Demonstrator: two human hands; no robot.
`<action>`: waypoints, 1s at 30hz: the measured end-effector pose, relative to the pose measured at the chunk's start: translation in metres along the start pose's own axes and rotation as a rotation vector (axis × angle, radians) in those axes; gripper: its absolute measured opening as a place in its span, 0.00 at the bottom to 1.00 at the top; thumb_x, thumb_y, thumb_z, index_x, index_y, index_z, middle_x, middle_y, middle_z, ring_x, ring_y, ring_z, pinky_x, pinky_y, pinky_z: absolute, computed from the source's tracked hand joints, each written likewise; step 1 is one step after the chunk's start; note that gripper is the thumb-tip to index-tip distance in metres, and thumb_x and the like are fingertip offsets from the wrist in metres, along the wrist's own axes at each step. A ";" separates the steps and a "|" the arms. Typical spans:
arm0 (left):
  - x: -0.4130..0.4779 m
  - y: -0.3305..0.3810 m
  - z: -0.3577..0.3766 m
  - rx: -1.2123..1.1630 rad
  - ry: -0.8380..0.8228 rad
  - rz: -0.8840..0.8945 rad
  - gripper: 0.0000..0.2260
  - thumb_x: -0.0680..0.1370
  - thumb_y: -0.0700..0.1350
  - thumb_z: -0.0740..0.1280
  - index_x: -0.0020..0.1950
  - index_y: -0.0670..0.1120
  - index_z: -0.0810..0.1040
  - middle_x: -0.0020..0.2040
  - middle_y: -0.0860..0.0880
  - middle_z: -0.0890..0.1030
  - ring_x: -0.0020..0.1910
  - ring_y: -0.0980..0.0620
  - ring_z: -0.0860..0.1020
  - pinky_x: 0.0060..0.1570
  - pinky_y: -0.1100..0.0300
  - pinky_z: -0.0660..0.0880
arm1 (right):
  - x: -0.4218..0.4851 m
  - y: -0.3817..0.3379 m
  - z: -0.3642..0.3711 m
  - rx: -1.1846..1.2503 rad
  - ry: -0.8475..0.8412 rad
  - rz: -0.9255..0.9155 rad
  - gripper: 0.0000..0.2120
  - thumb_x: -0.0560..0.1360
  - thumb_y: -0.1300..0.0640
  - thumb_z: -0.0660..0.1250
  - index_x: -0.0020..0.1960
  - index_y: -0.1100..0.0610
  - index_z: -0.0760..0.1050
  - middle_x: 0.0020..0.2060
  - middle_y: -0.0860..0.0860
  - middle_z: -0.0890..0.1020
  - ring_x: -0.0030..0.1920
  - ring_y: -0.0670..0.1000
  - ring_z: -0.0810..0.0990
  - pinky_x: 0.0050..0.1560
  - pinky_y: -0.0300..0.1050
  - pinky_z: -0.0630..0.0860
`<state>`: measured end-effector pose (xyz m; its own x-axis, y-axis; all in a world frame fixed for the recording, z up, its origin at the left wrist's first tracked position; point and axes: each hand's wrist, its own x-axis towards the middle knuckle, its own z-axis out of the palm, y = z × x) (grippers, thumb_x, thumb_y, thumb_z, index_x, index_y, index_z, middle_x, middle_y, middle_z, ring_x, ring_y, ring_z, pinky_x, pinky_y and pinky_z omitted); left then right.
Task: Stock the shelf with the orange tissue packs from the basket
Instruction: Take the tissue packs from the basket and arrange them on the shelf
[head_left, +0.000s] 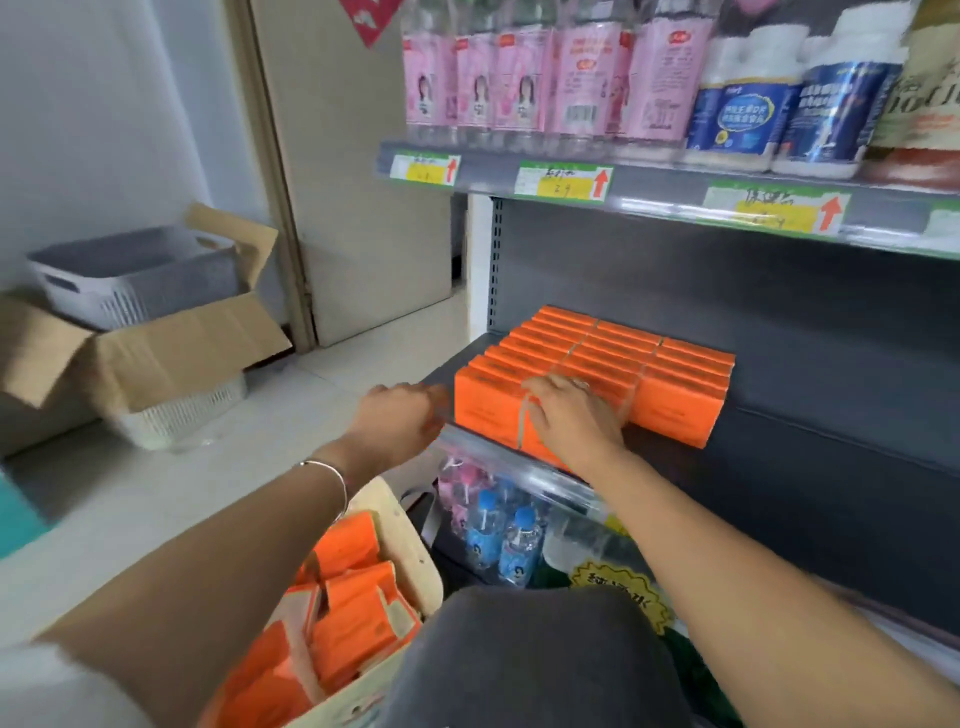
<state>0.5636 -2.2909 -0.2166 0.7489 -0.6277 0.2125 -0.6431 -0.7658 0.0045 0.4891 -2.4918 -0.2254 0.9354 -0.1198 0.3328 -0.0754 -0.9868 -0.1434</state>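
Centre: orange rectangular plastic-wrapped tissue packs (597, 364), each row crossed by a tan band; faint darker print on the front faces
Under and behind them: dark grey metal shelf (831, 415), back panel the same grey
Lower centre-left: beige rigid basket (395, 525); contents orange with tan strips
Top: clear bottles with pink labels (519, 83); right of these, white jars with blue labels (743, 114)
Shelf-edge paper price tags (563, 182): green border, white field, yellow block, red-orange arrow
Left: brown cardboard box (171, 353); pale grey slotted plastic crate (135, 280)
Lower centre: clear water bottles with blue caps (524, 517)
Bottom: yellow starburst sticker (618, 587) on green
Thin wrist bracelet (332, 478) silver; knee fabric (535, 654) charcoal
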 end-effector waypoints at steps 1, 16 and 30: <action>-0.015 -0.017 0.002 0.018 -0.005 -0.026 0.12 0.79 0.48 0.59 0.62 0.50 0.71 0.60 0.49 0.78 0.59 0.47 0.76 0.56 0.56 0.69 | -0.001 -0.015 0.005 -0.002 -0.011 -0.036 0.16 0.80 0.54 0.57 0.66 0.52 0.71 0.61 0.51 0.76 0.62 0.56 0.72 0.57 0.50 0.73; -0.154 -0.142 0.109 -0.029 -0.299 -0.423 0.12 0.80 0.51 0.57 0.63 0.53 0.71 0.61 0.52 0.77 0.60 0.49 0.76 0.54 0.59 0.70 | -0.007 -0.168 0.151 -0.072 -0.500 -0.427 0.13 0.79 0.52 0.59 0.60 0.55 0.72 0.58 0.55 0.76 0.60 0.59 0.75 0.54 0.52 0.73; -0.195 -0.148 0.267 -0.238 -0.805 -0.484 0.24 0.78 0.49 0.63 0.73 0.55 0.61 0.72 0.51 0.66 0.72 0.47 0.63 0.69 0.46 0.63 | 0.010 -0.158 0.276 -0.005 -1.024 -0.368 0.14 0.77 0.56 0.61 0.63 0.53 0.71 0.54 0.53 0.76 0.53 0.56 0.76 0.54 0.54 0.76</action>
<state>0.5554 -2.0929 -0.5198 0.7693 -0.2276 -0.5970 -0.1856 -0.9737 0.1320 0.6059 -2.3065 -0.4569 0.7447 0.3284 -0.5810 0.2691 -0.9444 -0.1890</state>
